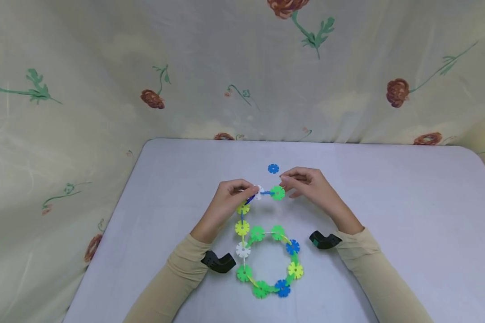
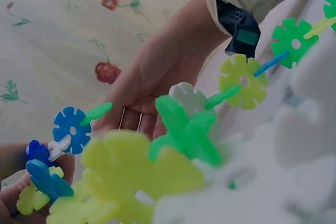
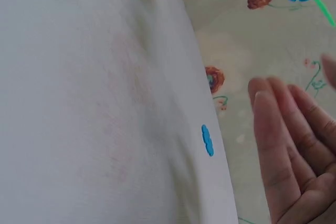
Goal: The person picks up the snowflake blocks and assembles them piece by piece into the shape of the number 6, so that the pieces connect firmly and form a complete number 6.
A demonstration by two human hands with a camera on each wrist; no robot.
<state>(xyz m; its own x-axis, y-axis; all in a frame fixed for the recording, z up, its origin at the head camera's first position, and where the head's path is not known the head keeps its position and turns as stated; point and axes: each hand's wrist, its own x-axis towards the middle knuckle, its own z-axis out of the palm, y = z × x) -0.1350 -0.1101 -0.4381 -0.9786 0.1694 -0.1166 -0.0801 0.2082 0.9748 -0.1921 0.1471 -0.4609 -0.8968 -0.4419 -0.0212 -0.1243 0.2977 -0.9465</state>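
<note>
My left hand (image 1: pixel 230 197) pinches a chain of interlocking plastic snowflake discs near its upper end, by a white disc (image 1: pixel 259 193) and a dark blue one. Beyond those fingertips a blue disc, edge-on in the head view, links to a green disc (image 1: pixel 277 193) at the chain's end. My right hand (image 1: pixel 313 186) hovers beside that green disc; in the right wrist view its fingers (image 3: pixel 273 145) are fairly straight and hold nothing. Toward me, the chain runs down through yellow discs (image 1: pixel 242 228) into a ring of green, blue, yellow and white discs (image 1: pixel 261 290).
One loose blue disc (image 1: pixel 273 168) lies on the white table (image 1: pixel 178 170) beyond my hands. A flowered curtain (image 1: pixel 202 67) hangs behind the table's far edge. Black devices (image 1: pixel 218 262) are worn at both wrists, close to the ring.
</note>
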